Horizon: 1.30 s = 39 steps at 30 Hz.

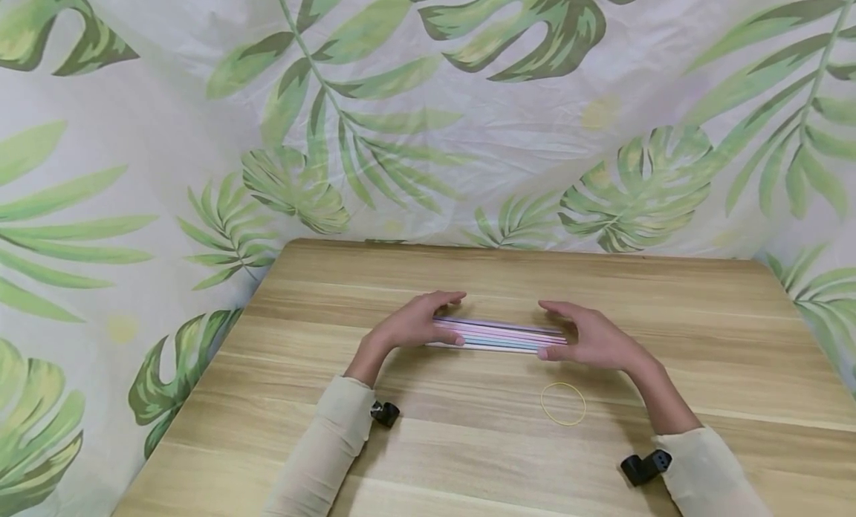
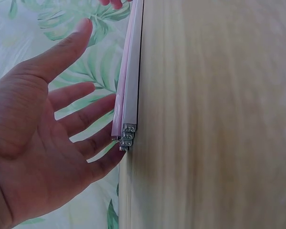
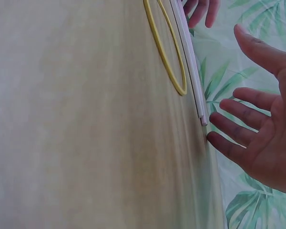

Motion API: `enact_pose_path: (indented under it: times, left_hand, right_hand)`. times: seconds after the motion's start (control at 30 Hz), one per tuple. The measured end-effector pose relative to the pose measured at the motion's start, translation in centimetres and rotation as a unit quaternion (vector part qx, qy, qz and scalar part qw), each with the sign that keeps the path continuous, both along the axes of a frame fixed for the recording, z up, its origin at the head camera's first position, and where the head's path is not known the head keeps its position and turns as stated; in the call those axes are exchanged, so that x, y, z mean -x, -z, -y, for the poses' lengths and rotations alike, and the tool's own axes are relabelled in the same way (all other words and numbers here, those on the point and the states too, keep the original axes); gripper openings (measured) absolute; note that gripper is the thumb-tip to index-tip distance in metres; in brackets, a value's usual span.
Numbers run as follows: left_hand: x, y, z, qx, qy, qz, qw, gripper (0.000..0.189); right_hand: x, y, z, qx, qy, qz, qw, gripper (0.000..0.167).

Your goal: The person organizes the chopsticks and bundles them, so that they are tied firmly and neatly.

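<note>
A row of thin pastel sticks (image 1: 501,337), in pinks, purple, blue and white, lies side by side on the wooden table. Silvery ends show on the sticks (image 2: 131,81) in the left wrist view; their exact kind is unclear. Around the left end is my left hand (image 1: 417,322), thumb and fingers spread apart. My right hand (image 1: 598,339) flanks the right end, its fingers likewise extended. Neither hand visibly grips the sticks. On the near side of the row, toward the right hand, lies a yellow rubber band (image 1: 563,404), also seen beside the sticks (image 3: 193,71) in the right wrist view.
The wooden table (image 1: 455,443) stretches out around both hands, its far edge against a leaf-patterned cloth (image 1: 401,131). Small black devices (image 1: 645,469) sit at both sleeve cuffs.
</note>
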<state>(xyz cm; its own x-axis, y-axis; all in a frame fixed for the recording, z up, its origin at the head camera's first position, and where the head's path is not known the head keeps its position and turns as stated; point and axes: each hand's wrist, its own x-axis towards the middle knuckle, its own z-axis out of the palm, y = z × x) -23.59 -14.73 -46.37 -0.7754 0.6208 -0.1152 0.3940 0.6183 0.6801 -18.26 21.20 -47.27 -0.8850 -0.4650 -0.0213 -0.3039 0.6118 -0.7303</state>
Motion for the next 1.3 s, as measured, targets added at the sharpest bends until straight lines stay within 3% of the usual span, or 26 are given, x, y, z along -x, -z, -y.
enact_pose_path:
  times: [0.27,0.63,1.1,1.3]
  left_hand:
    - [-0.5,0.3,0.3,0.01,0.016,0.006,0.9998,0.085]
    - [-0.9,0.3,0.9,0.048,0.024,-0.047,0.9975,0.081]
    - [-1.2,0.2,0.0,0.057,0.011,-0.04,0.9975,0.073]
    - [-1.2,0.5,-0.2,0.054,0.024,-0.046,0.9972,0.066]
  right_hand:
    - [-0.1,0.7,0.1,0.02,-0.026,0.017,0.9993,0.087]
    - [0.3,0.4,0.3,0.0,-0.036,0.003,0.9993,0.074]
    - [0.5,0.2,0.5,-0.005,-0.037,-0.008,0.9993,0.064]
    - [0.3,0.4,-0.1,-0.003,-0.038,-0.017,0.9991,0.056]
